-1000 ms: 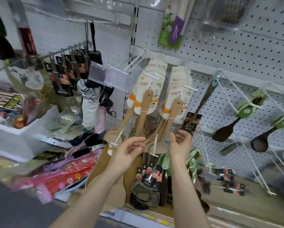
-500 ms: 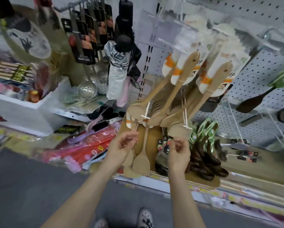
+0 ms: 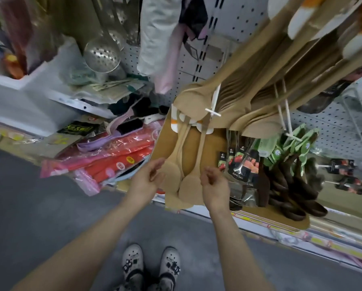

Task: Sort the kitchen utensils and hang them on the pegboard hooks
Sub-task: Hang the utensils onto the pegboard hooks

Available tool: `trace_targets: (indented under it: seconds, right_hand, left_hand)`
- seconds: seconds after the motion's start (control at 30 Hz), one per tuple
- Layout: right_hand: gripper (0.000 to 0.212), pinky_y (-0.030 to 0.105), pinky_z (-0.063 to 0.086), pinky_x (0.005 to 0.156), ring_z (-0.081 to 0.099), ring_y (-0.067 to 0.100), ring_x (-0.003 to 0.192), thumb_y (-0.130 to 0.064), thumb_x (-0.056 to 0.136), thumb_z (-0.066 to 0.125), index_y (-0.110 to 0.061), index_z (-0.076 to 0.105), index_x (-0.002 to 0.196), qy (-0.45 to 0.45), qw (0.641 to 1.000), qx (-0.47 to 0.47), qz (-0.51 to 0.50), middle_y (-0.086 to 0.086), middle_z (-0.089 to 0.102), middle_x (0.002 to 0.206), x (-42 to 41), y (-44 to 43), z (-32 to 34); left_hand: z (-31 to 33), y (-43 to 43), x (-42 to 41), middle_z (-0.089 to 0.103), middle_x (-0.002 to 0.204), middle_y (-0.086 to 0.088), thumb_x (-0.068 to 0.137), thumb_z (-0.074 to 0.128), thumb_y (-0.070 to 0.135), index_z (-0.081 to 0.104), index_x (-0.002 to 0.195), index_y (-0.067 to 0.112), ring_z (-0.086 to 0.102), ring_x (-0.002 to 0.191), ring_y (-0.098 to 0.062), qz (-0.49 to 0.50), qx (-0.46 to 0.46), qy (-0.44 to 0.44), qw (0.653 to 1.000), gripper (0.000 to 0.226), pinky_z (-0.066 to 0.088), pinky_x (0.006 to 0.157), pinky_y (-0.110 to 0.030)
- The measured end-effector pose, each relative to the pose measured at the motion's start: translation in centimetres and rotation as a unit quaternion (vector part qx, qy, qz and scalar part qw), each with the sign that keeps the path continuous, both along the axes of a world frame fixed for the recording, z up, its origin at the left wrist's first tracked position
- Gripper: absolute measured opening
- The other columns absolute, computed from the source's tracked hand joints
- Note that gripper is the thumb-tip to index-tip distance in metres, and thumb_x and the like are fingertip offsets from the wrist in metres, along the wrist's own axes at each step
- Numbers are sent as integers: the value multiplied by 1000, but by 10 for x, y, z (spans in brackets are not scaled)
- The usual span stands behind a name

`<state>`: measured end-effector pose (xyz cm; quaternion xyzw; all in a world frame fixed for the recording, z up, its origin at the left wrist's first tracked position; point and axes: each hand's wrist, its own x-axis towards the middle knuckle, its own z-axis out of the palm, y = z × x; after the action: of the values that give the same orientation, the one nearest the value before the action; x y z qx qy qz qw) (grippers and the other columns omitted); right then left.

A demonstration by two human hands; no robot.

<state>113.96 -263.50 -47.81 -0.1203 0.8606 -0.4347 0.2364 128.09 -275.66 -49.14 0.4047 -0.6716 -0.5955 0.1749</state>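
Observation:
My left hand (image 3: 147, 178) hovers with relaxed fingers at the left edge of a pale wooden spoon's bowl (image 3: 172, 173). It grips nothing. My right hand (image 3: 214, 185) has loosely curled fingers and is empty, just right of a second wooden spoon (image 3: 189, 186). Both spoons hang from a low hook. Above them, thick bundles of wooden spoons (image 3: 199, 97) hang on white hooks (image 3: 213, 109) of the white pegboard (image 3: 333, 122). Dark spatulas with green cards (image 3: 291, 181) hang to the right.
Packaged utensils with black cards (image 3: 242, 166) hang beside my right hand. A metal skimmer (image 3: 102, 54) hangs at upper left. Red plastic packages (image 3: 117, 158) lie on the low shelf (image 3: 281, 229) at left. My shoes (image 3: 150, 267) stand on the grey floor.
The view has tilted down toward the floor. Both hands have dropped from the upper spoon bundles to the lower hanging spoons, and the right hand has released what it pinched.

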Motion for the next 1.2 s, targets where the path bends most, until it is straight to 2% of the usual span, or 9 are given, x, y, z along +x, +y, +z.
trace_targets:
  seconds: [0.07, 0.17, 0.47, 0.6, 0.67, 0.77, 0.93, 1.1, 1.2]
  right_hand:
    - [30, 24, 46, 90, 65, 23, 103, -8, 95, 58, -11, 66, 124, 14, 999, 24, 17, 4, 70, 104, -6, -6, -15]
    - [35, 16, 37, 87, 62, 23, 111, -9, 96, 57, -12, 60, 131, 18, 997, 57, 38, 7, 68, 119, -15, -15, -34]
    - [39, 39, 46, 93, 56, 34, 111, -10, 90, 58, -9, 52, 128, 104, 982, 137, 75, 17, 57, 121, -40, -54, -76]
    - [45, 35, 45, 89, 60, 33, 109, -9, 90, 60, -12, 47, 133, 94, 983, 146, 62, 14, 59, 123, -48, -64, -82]
    - [45, 35, 46, 89, 62, 32, 108, -8, 88, 59, -12, 49, 132, 82, 986, 139, 49, 12, 64, 119, -51, -67, -85]
    - [38, 40, 52, 86, 64, 34, 99, -8, 89, 55, -9, 56, 127, 70, 991, 111, 33, 14, 69, 107, -49, -67, -85]
    - [29, 26, 45, 74, 61, 21, 86, -9, 94, 54, -13, 60, 122, 28, 999, 19, 13, 1, 64, 88, -37, -59, -74]
    - [35, 14, 49, 78, 63, 6, 88, -9, 90, 63, -19, 61, 124, -23, 998, -2, 56, -7, 67, 98, -22, -60, -76]
    - [31, 25, 54, 88, 66, 8, 95, -13, 89, 63, -25, 66, 117, -36, 994, 20, 105, -6, 71, 107, -14, -65, -80]
  left_hand:
    - [-14, -6, -6, 58, 130, 2, 95, 57, 3, 55, 135, 13, 53, 119, -7, -15, -12, -22, 1000, 41, 41, 98, -10]
    - [-32, -16, -17, 55, 137, 1, 96, 57, 7, 53, 138, 18, 50, 127, -10, -39, -43, -42, 997, 44, 39, 110, -29]
    - [-58, -38, -67, 63, 129, -7, 95, 59, 11, 55, 135, 10, 59, 120, -22, -52, -99, -106, 988, 41, 38, 96, -19]
    - [-64, -45, -89, 71, 104, -9, 90, 64, 23, 64, 109, 12, 65, 98, -29, -70, -138, -150, 976, 21, 50, 80, -34]
    - [-66, -50, -98, 67, 85, -4, 88, 68, 29, 59, 89, 18, 62, 83, -26, -85, -154, -188, 966, 15, 41, 66, -31]
    - [-65, -55, -107, 60, 75, -3, 85, 68, 22, 51, 73, 20, 57, 77, -26, -84, -149, -221, 960, 20, 32, 62, -28]
    - [-66, -57, -87, 64, 76, -8, 83, 66, 18, 61, 81, 8, 58, 75, -27, -70, -109, -197, 972, 12, 35, 60, -32]
    - [-71, -49, -58, 67, 78, -3, 87, 67, 23, 66, 88, 13, 62, 77, -23, -66, -85, -183, 977, 9, 47, 68, -34]
    - [-68, -46, -56, 73, 94, 0, 90, 60, 13, 71, 103, 18, 67, 92, -19, -53, -51, -156, 985, 18, 53, 84, -36]
